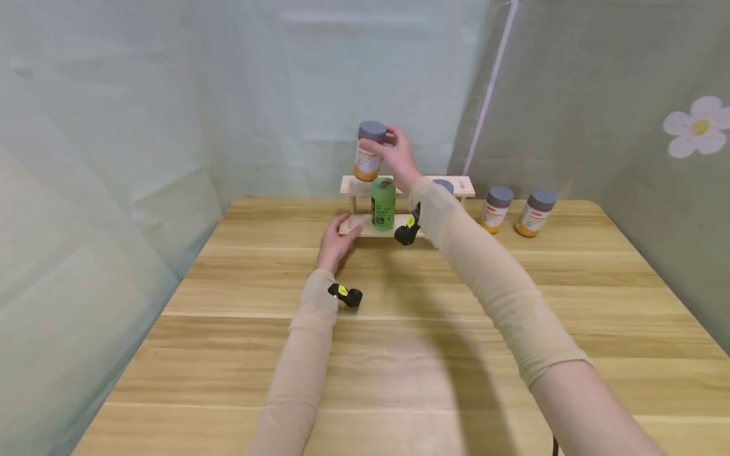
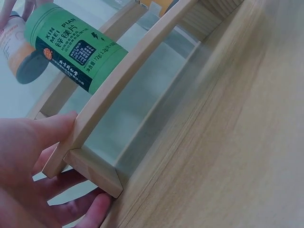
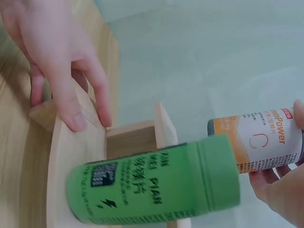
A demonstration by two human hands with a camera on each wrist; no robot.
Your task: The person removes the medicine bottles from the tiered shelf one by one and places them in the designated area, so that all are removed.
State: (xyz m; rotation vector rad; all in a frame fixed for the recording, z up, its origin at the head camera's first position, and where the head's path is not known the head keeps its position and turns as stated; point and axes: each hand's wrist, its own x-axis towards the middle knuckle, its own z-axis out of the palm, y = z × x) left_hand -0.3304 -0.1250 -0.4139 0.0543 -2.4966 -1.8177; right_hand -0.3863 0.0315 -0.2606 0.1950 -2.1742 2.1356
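The right sleeve [image 1: 485, 269] hides most of one jar [image 1: 444, 185]; the left hand [image 1: 335, 242] curls its fingers round the wooden rack [image 1: 365, 221]; on it stands a smooth green bottle [image 1: 383, 206]; the right hand [image 1: 399, 158] grips a cylindrical, grey-lidded jar [image 1: 368, 158] above the rack.

The head view looks forward and down from head height, the farthest back, taking in the bench [image 1: 217, 329], the rack [image 1: 469, 185] and the cloth [image 1: 342, 82] behind; the left wrist view sits low and close at the rack's left end, tilted so that the bench fills its right side; the right wrist view is near too, rolled about a quarter turn, facing that same end past the green bottle [image 3: 152, 183]; both wrist views share the bottle, the left hand [image 1: 335, 242] and the jar [image 3: 259, 137]; the head view covers all three from farther off.
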